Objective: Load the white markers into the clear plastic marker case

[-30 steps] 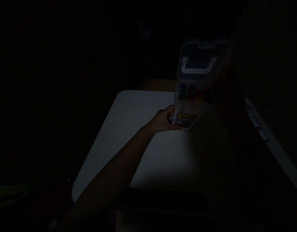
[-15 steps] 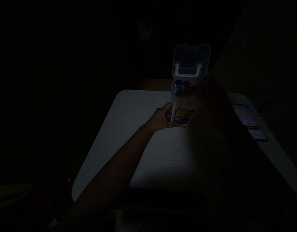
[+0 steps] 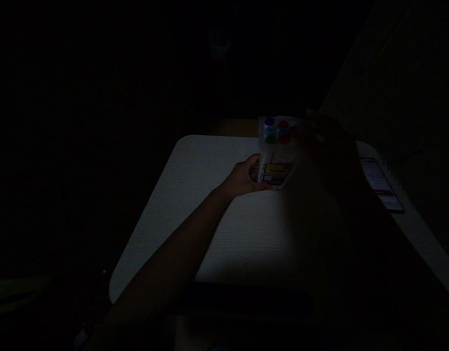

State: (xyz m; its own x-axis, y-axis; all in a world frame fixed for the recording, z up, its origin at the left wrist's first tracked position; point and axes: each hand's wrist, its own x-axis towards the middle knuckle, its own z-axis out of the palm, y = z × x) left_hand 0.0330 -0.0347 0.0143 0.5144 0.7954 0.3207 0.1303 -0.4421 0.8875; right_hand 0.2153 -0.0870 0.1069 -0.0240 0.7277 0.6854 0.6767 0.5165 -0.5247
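Observation:
A clear plastic box (image 3: 285, 155) with a yellow and dark label stands at the far part of the white table. My left hand (image 3: 242, 178) is wrapped round its lower left side. Several round marker-like ends (image 3: 270, 130) in purple, blue, green and red show near the box's top. The box's lid does not stand up above it; in this dim light I cannot tell whether it lies closed over the top. My right hand (image 3: 325, 131) is in deep shadow at the box's upper right, close to the top edge. Its fingers are too dark to read.
A phone-like flat device with a lit screen (image 3: 381, 185) lies at the table's right edge, partly behind my right arm. The white table (image 3: 195, 195) has rounded corners. A green item (image 3: 16, 290) shows low on the left. Surroundings are very dark.
The clear lid, upright behind the box before, no longer stands up. My right hand has shifted slightly at the box's upper right. My left hand and the box stay put. The picture is dimmer.

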